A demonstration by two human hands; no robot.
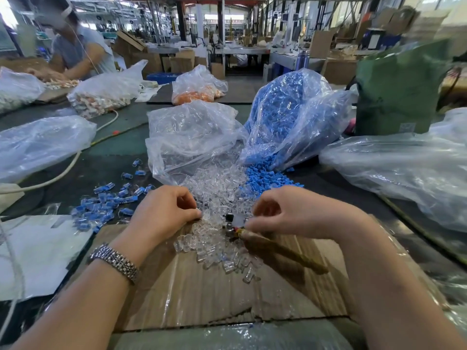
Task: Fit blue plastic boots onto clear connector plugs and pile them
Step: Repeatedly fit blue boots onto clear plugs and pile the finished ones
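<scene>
Clear plugs point(219, 198) spill from their bag point(187, 137) onto the cardboard point(202, 286), blue boots point(262, 173) just beside, finished pieces point(101, 205) heaped left on the table point(121, 152). Left hand point(164, 210), fingers curled, pinches a clear plug; right hand point(290, 213) curls down, pinching something small above a wooden-handled tool point(283, 251)

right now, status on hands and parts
Left hand pinching a clear plug. Right hand gripping a small tool. Finished pile at left. Nothing blocking.
</scene>
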